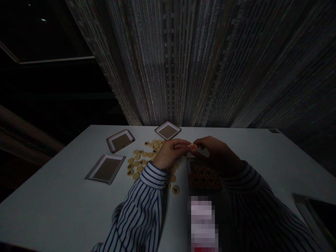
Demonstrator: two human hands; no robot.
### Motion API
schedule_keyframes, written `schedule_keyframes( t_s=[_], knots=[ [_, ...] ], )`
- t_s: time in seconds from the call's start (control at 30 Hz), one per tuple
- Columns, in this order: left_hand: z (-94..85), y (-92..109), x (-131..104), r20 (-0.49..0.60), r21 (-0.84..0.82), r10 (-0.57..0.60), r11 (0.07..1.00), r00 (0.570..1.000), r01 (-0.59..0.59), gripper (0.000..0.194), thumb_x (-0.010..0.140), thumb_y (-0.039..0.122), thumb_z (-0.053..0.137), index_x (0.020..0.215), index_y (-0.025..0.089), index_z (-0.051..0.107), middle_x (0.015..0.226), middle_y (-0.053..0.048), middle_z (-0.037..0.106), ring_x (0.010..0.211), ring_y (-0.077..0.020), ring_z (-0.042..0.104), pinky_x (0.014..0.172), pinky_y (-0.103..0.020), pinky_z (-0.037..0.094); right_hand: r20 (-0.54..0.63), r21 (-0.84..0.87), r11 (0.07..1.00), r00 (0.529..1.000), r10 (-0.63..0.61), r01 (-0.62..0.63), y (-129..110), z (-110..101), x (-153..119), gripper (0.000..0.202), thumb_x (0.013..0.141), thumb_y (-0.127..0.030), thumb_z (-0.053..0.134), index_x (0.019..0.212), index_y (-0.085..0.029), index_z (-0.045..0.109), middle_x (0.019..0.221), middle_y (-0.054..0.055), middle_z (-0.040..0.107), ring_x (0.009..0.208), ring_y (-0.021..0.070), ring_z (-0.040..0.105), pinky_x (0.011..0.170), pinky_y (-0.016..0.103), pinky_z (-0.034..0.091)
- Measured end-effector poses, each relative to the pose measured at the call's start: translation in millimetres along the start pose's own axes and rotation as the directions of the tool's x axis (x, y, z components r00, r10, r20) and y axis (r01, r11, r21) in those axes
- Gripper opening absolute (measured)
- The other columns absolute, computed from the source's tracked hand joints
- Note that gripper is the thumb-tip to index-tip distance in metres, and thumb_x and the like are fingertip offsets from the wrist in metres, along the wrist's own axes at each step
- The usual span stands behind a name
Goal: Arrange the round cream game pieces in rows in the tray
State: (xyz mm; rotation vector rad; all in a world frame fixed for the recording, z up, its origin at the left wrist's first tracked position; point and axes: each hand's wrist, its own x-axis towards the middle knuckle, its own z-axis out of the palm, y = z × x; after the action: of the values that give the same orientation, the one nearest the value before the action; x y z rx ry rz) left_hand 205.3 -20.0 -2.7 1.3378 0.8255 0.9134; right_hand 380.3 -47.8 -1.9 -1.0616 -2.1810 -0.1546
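A round wooden xiangqi piece with a red character is held up above the table, between my two hands. My left hand pinches its left side between thumb and fingers. From the other side, the fingertips of my right hand close on its right edge. Below my right hand sits a box with rows of round pieces inside, partly in shadow. Many loose xiangqi pieces, some showing dark characters, lie scattered left of and under my left hand, which hides part of them.
Three shallow trays or lids stand on the white table: one at the left, another behind it, a third at the back. A dark flat object is at the right edge. Behind the table hangs a string curtain.
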Motion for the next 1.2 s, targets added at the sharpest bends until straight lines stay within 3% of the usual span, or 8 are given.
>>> schedule_keyframes(
  t_s=[0.8, 1.2],
  knots=[
    [-1.7, 1.7, -1.2, 0.012, 0.146, 0.044, 0.988, 0.999, -0.045, 0.025, 0.067, 0.028, 0.068, 0.086, 0.012, 0.071, 0.077, -0.006, 0.070, 0.058, -0.0092, 0.052, 0.058, -0.023, 0.042, 0.050, 0.044, 0.997, 0.996, -0.068, 0.066, 6.0, -4.5, -0.9, 0.021, 0.082, -0.032, 0.052, 0.094, -0.016, 0.059, 0.081, 0.006, 0.065, 0.071, 0.0156, 0.057, 0.065, 0.029, 0.044],
    [2.4, -5.3, 1.7, -0.017, 0.172, -0.042, 0.984, 0.999, 0.044, 0.013, 0.069, 0.017, 0.066, 0.080, 0.011, 0.067, 0.070, -0.003, 0.068, 0.057, -0.0080, 0.055, 0.057, -0.021, 0.043, 0.212, -0.057, 0.998, 0.977, -0.004, 0.016, 4.7, -8.5, -3.9, 0.025, 0.083, -0.033, 0.050, 0.099, -0.017, 0.062, 0.081, 0.006, 0.067, 0.071, 0.0151, 0.058, 0.064, 0.027, 0.040]
  ],
)
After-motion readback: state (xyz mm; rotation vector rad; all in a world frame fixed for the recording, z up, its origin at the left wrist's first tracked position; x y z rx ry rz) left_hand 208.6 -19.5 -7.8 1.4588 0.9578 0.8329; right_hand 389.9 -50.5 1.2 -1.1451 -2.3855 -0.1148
